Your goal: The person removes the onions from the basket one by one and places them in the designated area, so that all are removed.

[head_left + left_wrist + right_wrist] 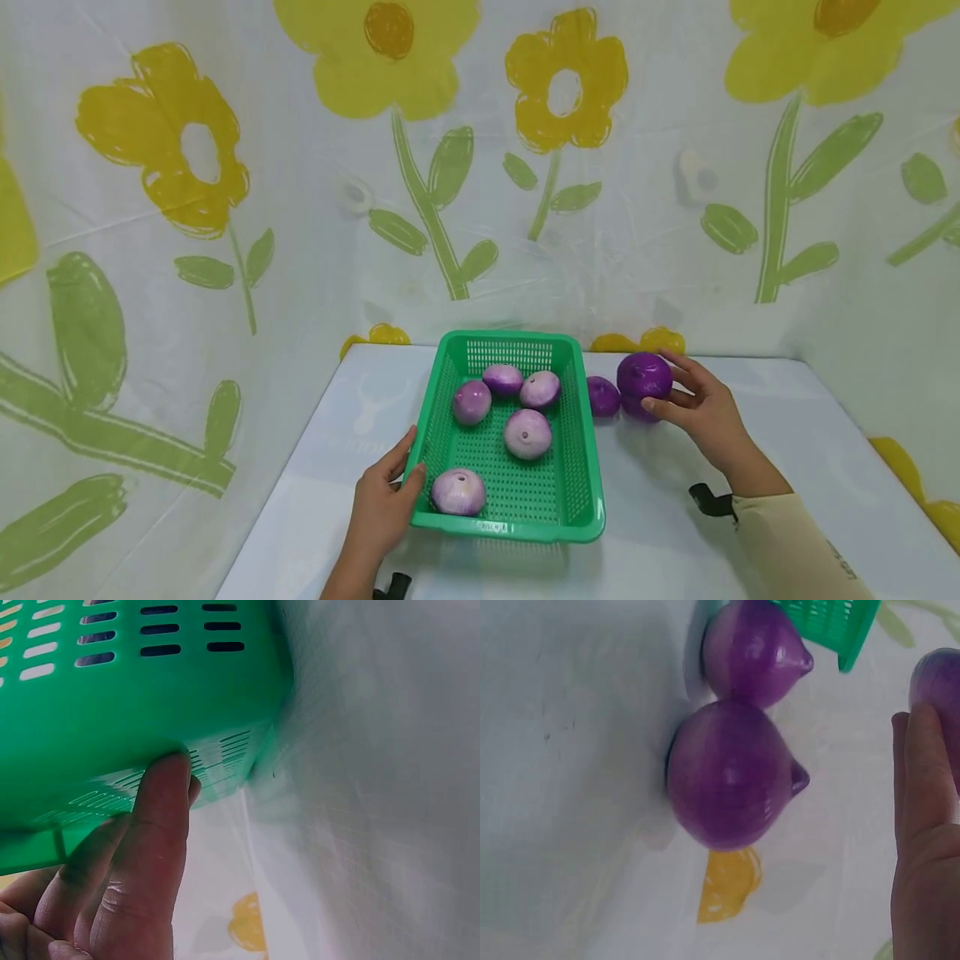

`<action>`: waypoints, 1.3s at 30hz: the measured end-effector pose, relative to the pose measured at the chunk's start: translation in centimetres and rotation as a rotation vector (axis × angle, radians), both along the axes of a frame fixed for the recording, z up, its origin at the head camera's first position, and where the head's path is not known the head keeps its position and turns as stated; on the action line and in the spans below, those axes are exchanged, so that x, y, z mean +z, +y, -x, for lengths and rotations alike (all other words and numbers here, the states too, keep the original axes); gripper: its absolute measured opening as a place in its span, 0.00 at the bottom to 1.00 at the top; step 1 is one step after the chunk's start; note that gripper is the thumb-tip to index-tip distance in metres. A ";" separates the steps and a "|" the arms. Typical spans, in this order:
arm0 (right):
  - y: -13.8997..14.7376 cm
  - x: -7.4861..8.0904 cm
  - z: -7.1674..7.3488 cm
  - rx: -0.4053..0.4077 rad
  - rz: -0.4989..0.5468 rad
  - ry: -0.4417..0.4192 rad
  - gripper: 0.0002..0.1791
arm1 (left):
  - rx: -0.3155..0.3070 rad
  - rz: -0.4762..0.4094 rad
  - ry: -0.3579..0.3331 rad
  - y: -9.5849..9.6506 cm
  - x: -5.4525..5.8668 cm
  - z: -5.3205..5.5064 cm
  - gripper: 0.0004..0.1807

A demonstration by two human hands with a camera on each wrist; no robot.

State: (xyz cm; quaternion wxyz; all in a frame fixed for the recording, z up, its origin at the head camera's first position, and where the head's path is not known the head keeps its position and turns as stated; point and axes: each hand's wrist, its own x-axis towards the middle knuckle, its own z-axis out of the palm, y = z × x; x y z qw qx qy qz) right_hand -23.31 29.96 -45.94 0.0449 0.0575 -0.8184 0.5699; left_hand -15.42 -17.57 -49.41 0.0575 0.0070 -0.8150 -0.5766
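My left hand grips the left side of a green plastic basket near its front corner. In the left wrist view, fingers touch the basket's slotted wall. Several pale purple onions lie inside, among them one onion at the front left and another in the middle. Right of the basket, my right hand holds a darker purple onion between thumb and fingers. It is raised above the table; two more purple onions, a smaller-looking one and a larger-looking one, sit close together on the tabletop.
The white table stands against a pale wall covering printed with yellow flowers and green stems. Black wrist straps or mounts show at both wrists. Table surface extends left and right of the basket.
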 end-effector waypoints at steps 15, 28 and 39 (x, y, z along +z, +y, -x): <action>3.9 -2.2 -1.5 -0.220 0.056 -0.080 0.50 | -0.011 -0.014 0.001 0.1 0.0 0.2 0.32; 5.4 -3.6 -1.7 -0.335 0.084 -0.167 0.53 | 0.004 -0.005 0.015 -0.1 -0.2 0.2 0.32; 6.6 -5.7 -1.2 -0.309 0.058 -0.175 0.56 | 0.000 -0.019 0.011 0.1 -0.2 0.2 0.31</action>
